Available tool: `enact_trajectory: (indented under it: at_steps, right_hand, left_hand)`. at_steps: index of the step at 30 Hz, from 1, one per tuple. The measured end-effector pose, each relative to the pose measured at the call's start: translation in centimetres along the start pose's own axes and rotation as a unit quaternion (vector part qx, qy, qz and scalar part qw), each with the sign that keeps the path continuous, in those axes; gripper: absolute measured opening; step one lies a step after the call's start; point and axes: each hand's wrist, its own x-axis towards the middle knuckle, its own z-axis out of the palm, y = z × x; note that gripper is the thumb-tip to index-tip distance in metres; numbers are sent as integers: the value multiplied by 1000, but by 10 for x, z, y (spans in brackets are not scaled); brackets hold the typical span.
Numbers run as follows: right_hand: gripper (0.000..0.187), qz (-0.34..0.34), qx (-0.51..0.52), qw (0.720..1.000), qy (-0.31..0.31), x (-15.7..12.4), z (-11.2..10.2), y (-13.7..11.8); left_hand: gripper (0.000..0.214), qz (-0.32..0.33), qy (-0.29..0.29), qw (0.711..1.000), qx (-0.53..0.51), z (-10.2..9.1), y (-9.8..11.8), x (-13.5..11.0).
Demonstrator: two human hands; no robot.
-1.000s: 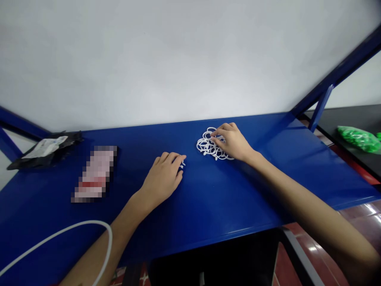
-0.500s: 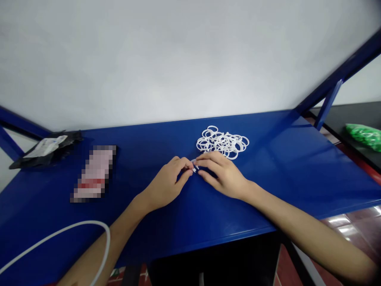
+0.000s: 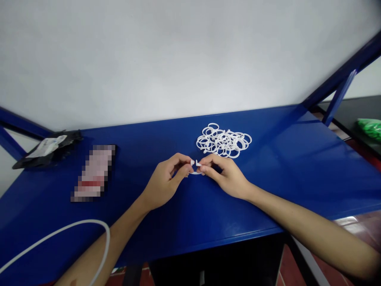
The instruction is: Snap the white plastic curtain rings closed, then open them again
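Note:
My left hand (image 3: 166, 180) and my right hand (image 3: 223, 174) meet just above the middle of the blue table (image 3: 297, 159). Both pinch the same small white plastic ring (image 3: 195, 167), one end in each set of fingertips, with the ring's two ends standing apart between them. Just behind my right hand a pile of several white rings (image 3: 223, 141) lies on the table.
A pixelated pink-and-red packet (image 3: 94, 171) lies at the left. A black bag with a white label (image 3: 47, 149) sits at the far left edge. A white tube (image 3: 74, 228) curves over the near left corner. Green items (image 3: 370, 128) lie on a dark surface at the right.
My right hand left the ring pile and came back toward me to meet my left hand. Both hands now lift one ring slightly and hold it by its ends.

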Motion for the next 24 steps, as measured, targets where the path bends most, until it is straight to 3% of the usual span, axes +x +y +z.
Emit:
enact_trajectory:
  at_steps: [11,17,21,24]
  right_hand:
    - [19,-104,-92,990,-30,-5,-1,1]
    - [22,-134,-158,977,-46,-6,-2,-3]
    - [23,-153,-250,956,5,0,-15,-5]
    - [21,-138,-332,927,107,7,-37,-1]
  left_hand:
    - [17,173,52,966,187,16,-8,-6]
    - [17,224,53,950,210,20,-13,-7]
    - [22,223,54,941,250,12,-15,1]
    - [31,145,53,939,308,4,-25,8]
